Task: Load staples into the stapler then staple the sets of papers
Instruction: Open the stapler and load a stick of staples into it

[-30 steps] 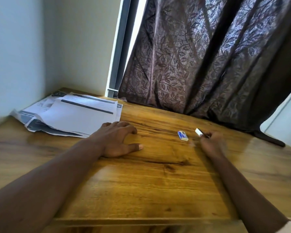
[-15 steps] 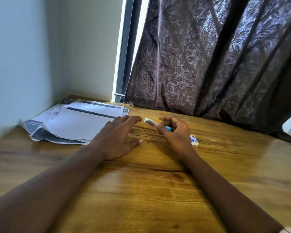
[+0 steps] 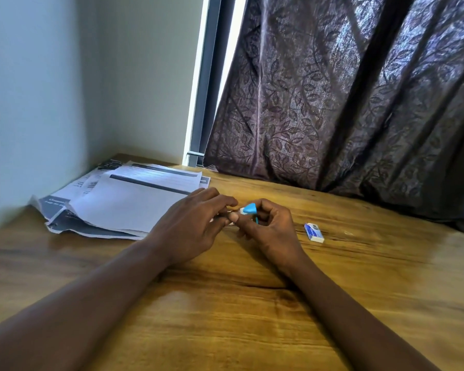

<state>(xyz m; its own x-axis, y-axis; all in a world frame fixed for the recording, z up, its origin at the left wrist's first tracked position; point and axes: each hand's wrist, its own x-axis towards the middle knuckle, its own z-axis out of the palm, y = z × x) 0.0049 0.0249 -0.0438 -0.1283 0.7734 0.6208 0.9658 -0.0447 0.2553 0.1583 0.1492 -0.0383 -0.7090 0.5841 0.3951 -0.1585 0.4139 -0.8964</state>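
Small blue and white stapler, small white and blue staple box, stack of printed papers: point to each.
small blue and white stapler (image 3: 250, 208): head view, its blue end.
small white and blue staple box (image 3: 314, 232): head view, its top face.
stack of printed papers (image 3: 134, 202): head view, top sheet's middle.

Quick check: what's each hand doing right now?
Left hand: fingertips grip the white end of the small blue stapler.
Right hand: curled round the same stapler, holding it.
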